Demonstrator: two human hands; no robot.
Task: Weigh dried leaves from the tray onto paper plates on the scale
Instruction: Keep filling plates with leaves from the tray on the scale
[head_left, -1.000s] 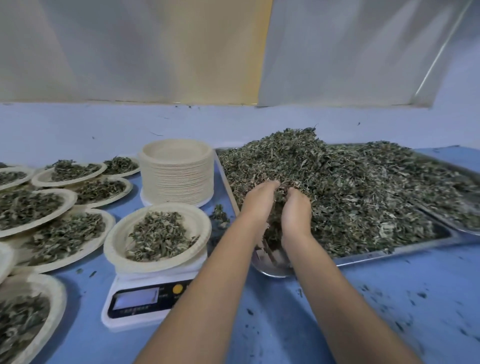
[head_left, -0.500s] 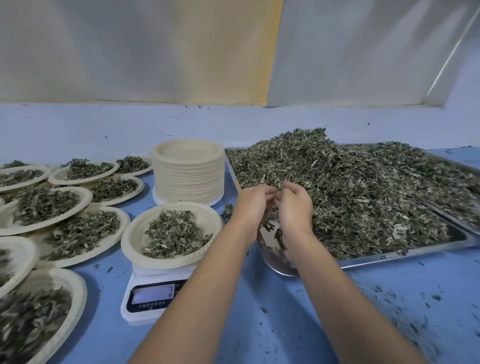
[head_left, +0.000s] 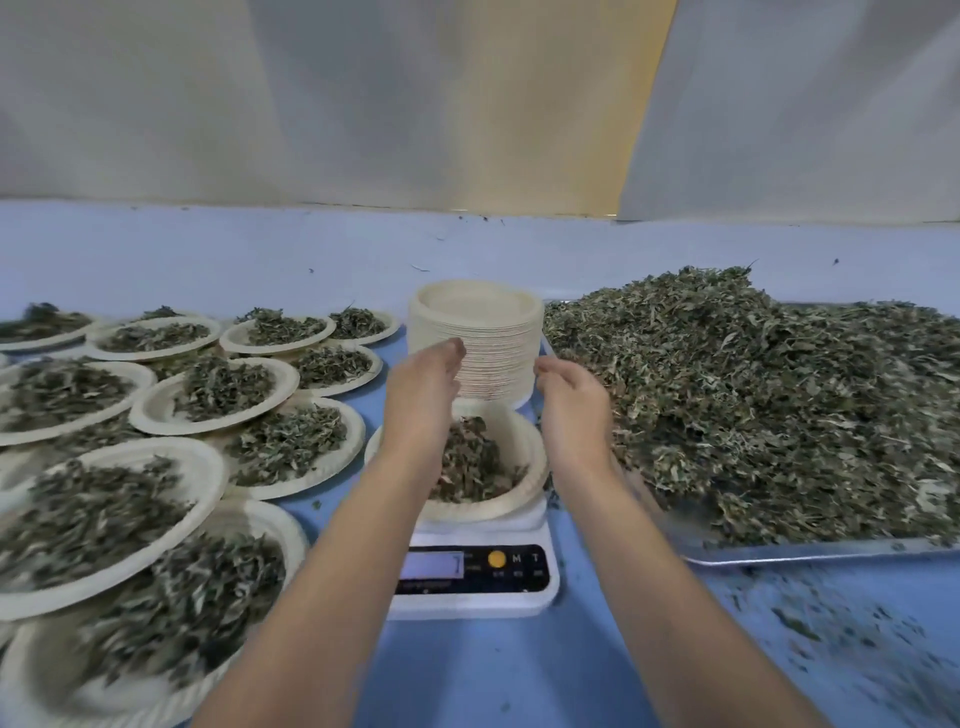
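- both hands have come away from the tray since half a second ago and now sit over the scale; the view has swung left, bringing more filled plates in.
- left hand (head_left: 423, 395) and right hand (head_left: 571, 400) hang palm to palm above the paper plate (head_left: 527, 483), fingers loose and slightly bent, nothing visibly gripped.
- that plate rests on the scale (head_left: 472, 577) and carries a small heap of leaves (head_left: 472, 467); the display is too blurred to read.
- taking the scale as clock centre: the stack of empty plates (head_left: 475, 338) stands at 12, just beyond the fingertips.
- the tray (head_left: 810, 555) with the big pile of dried leaves (head_left: 753, 405) fills 1 to 3, its near left corner just beside the scale.
- filled plates (head_left: 104, 519) crowd 7 to 11, overlapping one another, the nearest rim close to the scale plate.
- blue table (head_left: 519, 675) lies bare at 6, between the forearms; leaf crumbs (head_left: 831, 623) are scattered at 4.
- pale wall panels (head_left: 363, 104) close off the far edge at 12.
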